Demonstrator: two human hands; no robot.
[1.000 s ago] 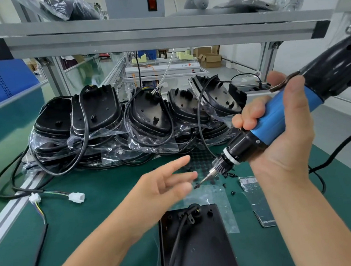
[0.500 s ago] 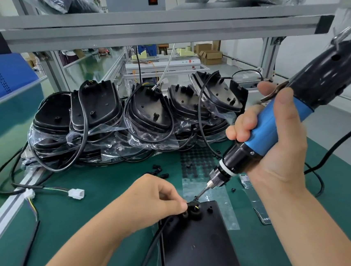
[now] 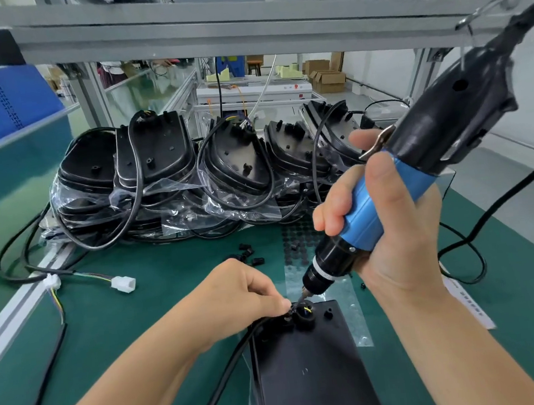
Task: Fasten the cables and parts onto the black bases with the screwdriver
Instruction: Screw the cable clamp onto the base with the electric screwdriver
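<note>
Covering the bench, a green mat [image 3: 146, 315] carries the black base [image 3: 311, 371], with bagged bases [image 3: 165, 176] stacked behind it under a metal shelf [image 3: 209, 21]. The right hand [image 3: 391, 223] grasps the blue screwdriver [image 3: 386, 197]; the left hand [image 3: 239, 299] pinches the cable [image 3: 229, 366] at the base. No writing is legible.

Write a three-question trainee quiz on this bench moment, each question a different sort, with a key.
1. True or false: the right hand grips the blue-handled screwdriver.
2. Multiple choice: the screwdriver tip sits at A) the white connector, B) the round fitting at the top of the flat black base, C) the bagged stack of bases.
3. Fill in: the left hand pinches at the black ____ end by the fitting.

Key: 1 true; 2 B; 3 cable.
</note>
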